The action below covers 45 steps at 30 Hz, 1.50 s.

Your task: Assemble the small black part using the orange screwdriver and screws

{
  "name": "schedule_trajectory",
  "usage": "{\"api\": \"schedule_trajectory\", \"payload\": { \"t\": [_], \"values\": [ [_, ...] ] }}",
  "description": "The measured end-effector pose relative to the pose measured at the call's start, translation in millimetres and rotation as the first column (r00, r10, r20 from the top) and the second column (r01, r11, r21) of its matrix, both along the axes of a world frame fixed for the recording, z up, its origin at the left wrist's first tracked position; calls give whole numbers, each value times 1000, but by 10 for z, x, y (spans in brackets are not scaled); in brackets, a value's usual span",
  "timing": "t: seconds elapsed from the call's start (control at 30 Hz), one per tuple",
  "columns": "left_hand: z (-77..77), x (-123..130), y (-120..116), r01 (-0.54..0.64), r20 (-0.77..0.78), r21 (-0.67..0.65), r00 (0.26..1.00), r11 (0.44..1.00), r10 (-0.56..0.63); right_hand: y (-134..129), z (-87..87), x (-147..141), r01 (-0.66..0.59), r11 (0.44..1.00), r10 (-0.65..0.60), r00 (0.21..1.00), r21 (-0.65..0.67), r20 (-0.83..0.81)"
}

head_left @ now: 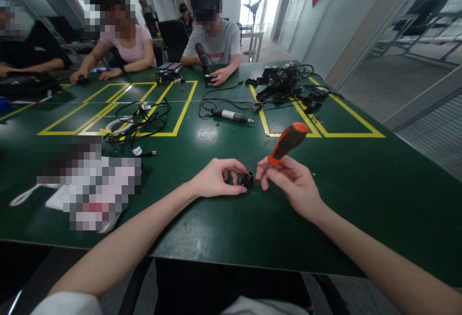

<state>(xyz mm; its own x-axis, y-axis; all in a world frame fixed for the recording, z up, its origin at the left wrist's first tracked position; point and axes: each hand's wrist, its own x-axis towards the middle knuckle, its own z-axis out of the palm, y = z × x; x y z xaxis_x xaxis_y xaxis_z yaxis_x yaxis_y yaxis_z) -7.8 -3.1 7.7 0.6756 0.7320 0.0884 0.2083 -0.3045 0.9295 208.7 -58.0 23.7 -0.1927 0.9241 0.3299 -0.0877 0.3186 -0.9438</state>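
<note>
A small black round part (248, 180) with a metal-rimmed stub on top stands on the green table (202, 228). My left hand (220, 178) grips it from the left, thumb and fingers curved about its sides. Just to the right, my right hand (294, 182) is closed on a screwdriver (288, 142) with an orange and dark handle. The handle leans up and to the right. Its shaft is mostly hidden by my fingers, so I cannot tell where the tip points. My right fingertips are close to the black part but apart from it.
An electric screwdriver (231, 115) with a cord lies beyond my hands. Black cables lie in a coil (144, 118) on the left and a heap (285, 81) at the back right. Blurred-out items (104, 195) lie front left. Across the table, a person (216, 41) holds a power tool (202, 55).
</note>
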Motion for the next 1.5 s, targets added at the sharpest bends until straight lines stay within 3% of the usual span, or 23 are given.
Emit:
{"api": "schedule_trajectory", "payload": {
  "t": [0.17, 0.37, 0.53, 0.7, 0.83, 1.03, 1.27, 1.5],
  "values": [
    [11, 6, 3, -17, 16, -81, 1000, 997, 19, -1, -7, 15, 4, 1000, -4, 999, -9, 35],
    [-8, 0, -13, -21, 16, -69, 1000, 997, 22, 2, 10, 5, -22, 1000, 22, 998, -4, 56],
    [-44, 5, -38, -57, -23, -40, 998, 998, 56, 0, -27, -19, -25, 1000, 26, 999, 15, -32],
    [-52, 8, -57, -83, -52, -25, 995, 996, 82, 18, -22, -2, 6, 1000, -7, 999, 23, 42],
    [-30, 2, -76, -84, -70, 15, 994, 996, 85, 21, -24, -8, -18, 999, 16, 999, 33, 40],
    [-22, -10, -110, -88, -106, 94, 990, 992, 98, 2, -91, -46, -63, 998, 63, 992, 8, -107],
    [-46, -23, -153, -59, -142, 236, 985, 970, 94, 0, -66, -14, -22, 1000, 22, 1000, 12, -4],
    [-31, -36, -176, -51, -136, 225, 987, 973, 83, -51, -76, -34, -39, 998, 36, 997, -46, -62]
  ]
}}
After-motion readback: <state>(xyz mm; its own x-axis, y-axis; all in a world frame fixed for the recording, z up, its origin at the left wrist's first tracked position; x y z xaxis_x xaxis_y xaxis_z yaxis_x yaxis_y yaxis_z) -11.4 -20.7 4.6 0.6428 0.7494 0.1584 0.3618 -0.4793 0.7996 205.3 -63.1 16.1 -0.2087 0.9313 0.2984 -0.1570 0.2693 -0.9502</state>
